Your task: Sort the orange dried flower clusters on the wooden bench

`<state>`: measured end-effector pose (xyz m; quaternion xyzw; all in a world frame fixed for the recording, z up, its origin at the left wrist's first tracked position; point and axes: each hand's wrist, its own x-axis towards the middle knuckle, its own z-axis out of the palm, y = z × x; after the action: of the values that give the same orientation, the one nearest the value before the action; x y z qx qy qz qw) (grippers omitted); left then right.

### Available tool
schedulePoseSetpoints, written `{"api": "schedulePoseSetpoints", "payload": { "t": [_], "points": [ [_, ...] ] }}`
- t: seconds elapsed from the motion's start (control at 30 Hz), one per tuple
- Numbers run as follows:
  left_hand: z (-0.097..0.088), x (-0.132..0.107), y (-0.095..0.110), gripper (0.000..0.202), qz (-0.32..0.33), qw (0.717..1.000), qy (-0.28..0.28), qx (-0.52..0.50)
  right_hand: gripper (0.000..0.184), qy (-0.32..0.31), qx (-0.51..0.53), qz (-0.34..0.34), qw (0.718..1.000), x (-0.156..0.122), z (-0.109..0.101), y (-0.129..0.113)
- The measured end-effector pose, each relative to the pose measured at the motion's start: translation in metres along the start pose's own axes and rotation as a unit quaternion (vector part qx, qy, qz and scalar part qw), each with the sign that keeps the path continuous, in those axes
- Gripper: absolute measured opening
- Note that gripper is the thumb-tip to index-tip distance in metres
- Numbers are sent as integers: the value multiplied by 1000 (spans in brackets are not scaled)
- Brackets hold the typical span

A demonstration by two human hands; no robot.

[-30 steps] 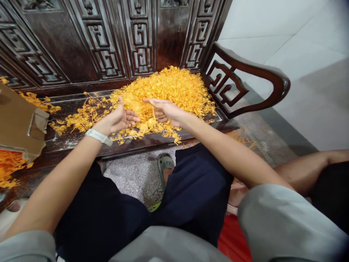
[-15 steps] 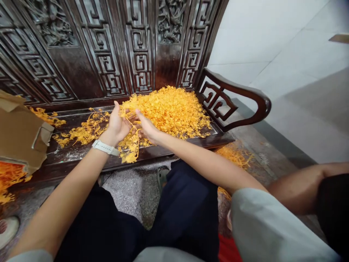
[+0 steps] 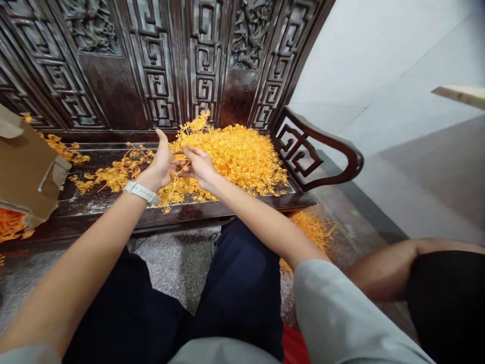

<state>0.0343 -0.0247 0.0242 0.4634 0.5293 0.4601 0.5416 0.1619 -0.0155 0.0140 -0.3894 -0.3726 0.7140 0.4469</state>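
Yellow sprig stems run between the person's two hands, above the front of the dark wooden tabletop, and its flowered end stands up beyond the fingertips. On the right hand the grip is narrow, thumb and fingers pinched on a thin stem. On the left hand, palm turned inward, the grip is wide, with the thumb raised well apart from the fingers; whether those fingers touch the stem I cannot tell. A pale watch circles the left wrist.

Just behind the right hand, a heap of small yellow flowers reaches towards the curved armrest. Loose yellow sprigs lie left of the left hand, between it and a cardboard box. Carved panels form the backrest. More yellow-orange pieces lie on the floor at right, near another person's bare leg.
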Motion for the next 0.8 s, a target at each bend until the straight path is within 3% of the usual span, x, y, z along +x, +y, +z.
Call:
{"api": "schedulePoseSetpoints", "payload": {
  "t": [0.1,0.2,0.3,0.43,0.53,0.67,0.73,0.8],
  "points": [
    [1,-3,-1,94,28,999,20,24,11,21,40,10,999,2,-1,-3],
    [1,-11,-1,75,65,987,73,124,14,21,65,3,998,5,-7,-10],
    [-3,-21,-1,65,81,967,14,240,10,29,55,7,998,7,-19,-17],
    [-13,-34,0,56,94,950,-53,294,11,12,61,15,998,10,-30,-19],
    [-23,-38,1,44,108,948,-71,292,19,-15,107,38,993,15,-21,-15],
    [-41,-42,5,30,146,944,-65,288,16,-53,196,28,979,22,11,-13],
    [-51,-46,6,28,143,927,-75,339,16,-71,213,-3,974,24,21,-18],
    [-62,-50,4,26,128,886,-87,436,25,-49,206,-24,977,24,20,-26]
  ]
}}
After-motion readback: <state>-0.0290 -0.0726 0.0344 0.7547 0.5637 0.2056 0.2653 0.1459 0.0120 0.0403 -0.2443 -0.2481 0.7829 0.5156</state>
